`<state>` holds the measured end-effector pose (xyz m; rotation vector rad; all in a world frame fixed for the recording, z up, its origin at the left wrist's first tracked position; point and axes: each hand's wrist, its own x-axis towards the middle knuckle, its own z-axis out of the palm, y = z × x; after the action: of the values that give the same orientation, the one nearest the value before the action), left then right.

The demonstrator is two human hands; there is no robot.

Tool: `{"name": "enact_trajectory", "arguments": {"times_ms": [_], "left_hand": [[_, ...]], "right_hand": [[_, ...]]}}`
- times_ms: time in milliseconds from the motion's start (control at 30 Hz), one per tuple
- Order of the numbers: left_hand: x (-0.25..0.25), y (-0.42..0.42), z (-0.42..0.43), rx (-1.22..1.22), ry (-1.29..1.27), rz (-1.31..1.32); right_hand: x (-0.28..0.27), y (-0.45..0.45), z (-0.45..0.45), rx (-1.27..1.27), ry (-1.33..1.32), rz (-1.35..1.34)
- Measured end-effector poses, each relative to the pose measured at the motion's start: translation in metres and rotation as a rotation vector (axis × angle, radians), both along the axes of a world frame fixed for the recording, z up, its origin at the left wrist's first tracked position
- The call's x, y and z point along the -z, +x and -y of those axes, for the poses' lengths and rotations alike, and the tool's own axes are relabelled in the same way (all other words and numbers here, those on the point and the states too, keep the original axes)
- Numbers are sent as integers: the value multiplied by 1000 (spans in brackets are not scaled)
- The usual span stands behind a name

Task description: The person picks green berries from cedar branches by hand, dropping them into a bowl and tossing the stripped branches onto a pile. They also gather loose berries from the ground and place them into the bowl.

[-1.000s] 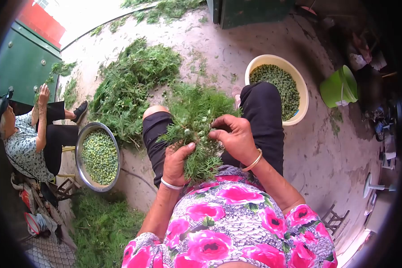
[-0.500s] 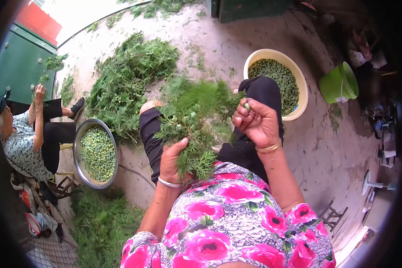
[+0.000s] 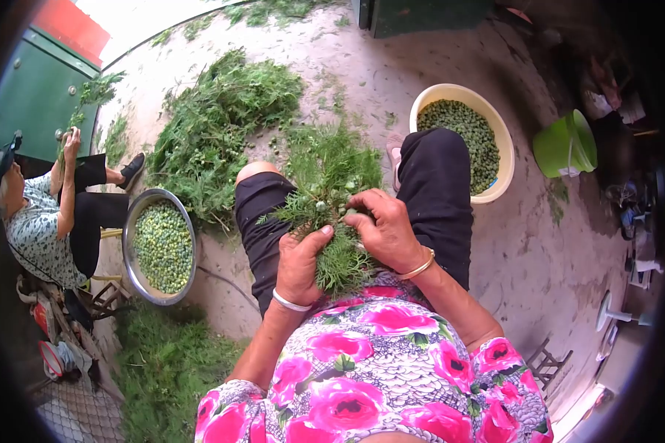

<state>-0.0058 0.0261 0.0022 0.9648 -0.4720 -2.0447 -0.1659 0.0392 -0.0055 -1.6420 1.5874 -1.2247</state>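
A leafy green conifer branch (image 3: 336, 159) lies over my lap, between my knees. My left hand (image 3: 300, 267) is closed around its lower stems, thumb on top. From the right side, my right hand (image 3: 389, 232) reaches into the foliage, thumb and forefinger pinched on a small green cone (image 3: 350, 212). A few more pale green cones sit among the sprigs just above the fingertips. Beyond my right knee stands a cream basin (image 3: 505, 148) holding many green cones.
At left, a seated person (image 3: 41, 221) holds a sprig beside a metal basin (image 3: 191, 255) of green cones. Piles of cut branches (image 3: 214, 133) lie ahead and clippings (image 3: 174, 369) at lower left. A lime-green bucket (image 3: 558, 148) and a small stool (image 3: 550, 362) are at right.
My right hand has moved left and down from beside the branch into its foliage. The branch, blurred by motion before, is now steadier. My left hand keeps its grip.
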Motion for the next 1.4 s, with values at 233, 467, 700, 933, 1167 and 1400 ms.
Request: {"name": "enact_trajectory", "arguments": {"times_ms": [233, 467, 700, 933, 1167, 1400], "left_hand": [[-4, 1, 0, -30, 78, -26], [-4, -3, 3, -49, -60, -6], [-16, -4, -1, 29, -222, 149], [-7, 0, -4, 29, -208, 145], [-9, 3, -5, 17, -176, 101], [-8, -2, -1, 68, -210, 118]], "right_hand": [[0, -41, 5, -11, 322, 1517], [-55, -34, 9, 49, 348, 1169], [-44, -24, 27, -25, 163, -202], [-20, -22, 17, 150, 83, -170], [-19, -63, 17, 178, 316, 1333], [-74, -58, 15, 13, 348, 1180]]}}
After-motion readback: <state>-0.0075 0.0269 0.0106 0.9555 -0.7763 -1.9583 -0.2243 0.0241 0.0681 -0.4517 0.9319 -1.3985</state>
